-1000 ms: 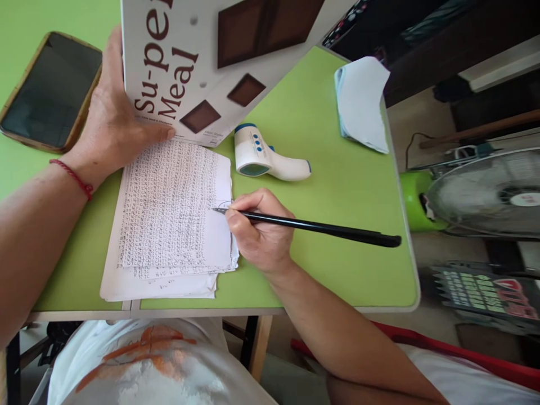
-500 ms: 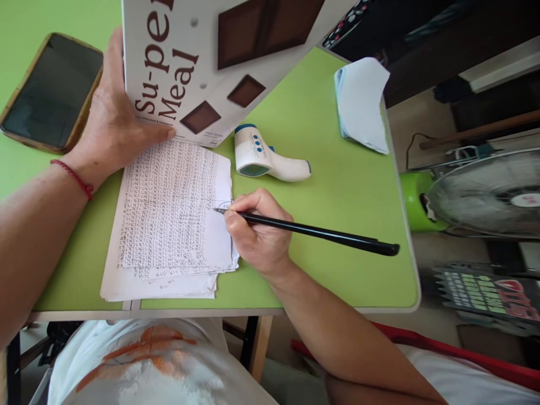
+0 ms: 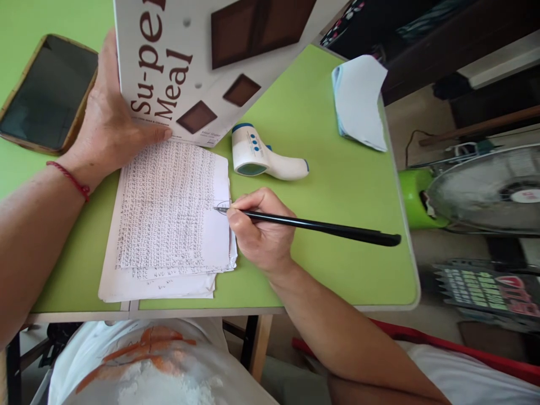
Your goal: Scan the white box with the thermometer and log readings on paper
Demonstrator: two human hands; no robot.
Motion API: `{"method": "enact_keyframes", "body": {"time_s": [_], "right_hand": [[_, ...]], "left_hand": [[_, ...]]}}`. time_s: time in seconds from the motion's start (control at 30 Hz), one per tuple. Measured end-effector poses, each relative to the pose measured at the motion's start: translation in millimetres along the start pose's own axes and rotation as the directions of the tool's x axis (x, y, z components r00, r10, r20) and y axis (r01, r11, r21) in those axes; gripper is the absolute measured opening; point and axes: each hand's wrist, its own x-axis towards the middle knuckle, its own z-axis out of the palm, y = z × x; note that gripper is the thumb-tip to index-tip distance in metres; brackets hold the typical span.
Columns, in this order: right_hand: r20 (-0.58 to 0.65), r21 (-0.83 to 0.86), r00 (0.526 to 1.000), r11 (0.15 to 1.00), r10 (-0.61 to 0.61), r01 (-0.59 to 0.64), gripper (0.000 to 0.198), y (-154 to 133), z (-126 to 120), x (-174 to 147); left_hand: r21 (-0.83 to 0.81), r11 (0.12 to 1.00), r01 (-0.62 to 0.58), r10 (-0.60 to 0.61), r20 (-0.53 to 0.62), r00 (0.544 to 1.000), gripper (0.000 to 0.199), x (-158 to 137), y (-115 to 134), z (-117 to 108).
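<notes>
My right hand [image 3: 264, 230] is closed around a black pen [image 3: 329, 226], its tip at the right part of a handwritten sheet. The stack of papers [image 3: 169, 208] lies on the green table, its top page dense with rows of small writing. My left hand [image 3: 112, 118] grips the lower edge of a white box or booklet [image 3: 189, 73] printed "Su-per Meal", the thumb on its front and the fingers hidden behind. That printed item stands tilted over the top edge of the papers.
A phone in a brown case [image 3: 46, 93] lies left of my left hand. A white infrared thermometer [image 3: 268, 154] rests above my right hand. Folded paper [image 3: 360, 104] sits near the right edge of the green table [image 3: 346, 275]. Beyond it stands a fan [image 3: 493, 191].
The pen's back end has risen slightly, while its tip stays at nearly the same spot on the sheet. The left hand still holds the printed item; the view has shifted a little.
</notes>
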Motion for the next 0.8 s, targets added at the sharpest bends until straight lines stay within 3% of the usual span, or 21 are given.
{"method": "enact_keyframes", "body": {"time_s": [0.23, 0.4, 0.53, 0.67, 0.8], "right_hand": [[0.024, -0.037, 1.0, 0.999, 0.009, -0.008, 0.012, 0.9, 0.2, -0.6], [-0.01, -0.02, 1.0, 1.0, 0.011, -0.012, 0.013, 1.2, 0.2, -0.1], [0.022, -0.035, 1.0, 0.999, 0.017, -0.017, 0.013, 1.7, -0.6, 0.0], [0.053, -0.034, 0.998, 0.999, 0.016, -0.014, 0.013, 1.5, -0.3, -0.5], [0.012, -0.051, 0.998, 0.997, -0.054, 0.054, 0.015, 2.2, -1.5, -0.6]], "left_hand": [[-0.007, 0.999, -0.036, 0.036, -0.008, 0.999, 0.114, -0.7, -1.2, 1.0], [-0.006, 1.0, 0.011, -0.011, 0.004, 1.0, 0.112, -0.5, -2.6, -0.7], [-0.013, 0.999, -0.036, 0.036, 0.016, 0.999, 0.114, 0.4, -4.9, -1.0], [-0.005, 1.0, 0.02, -0.02, 0.012, 1.0, 0.116, 0.2, -3.1, 0.2], [-0.019, 1.0, 0.02, -0.02, 0.002, 1.0, 0.116, -0.9, -3.8, 0.7]]}}
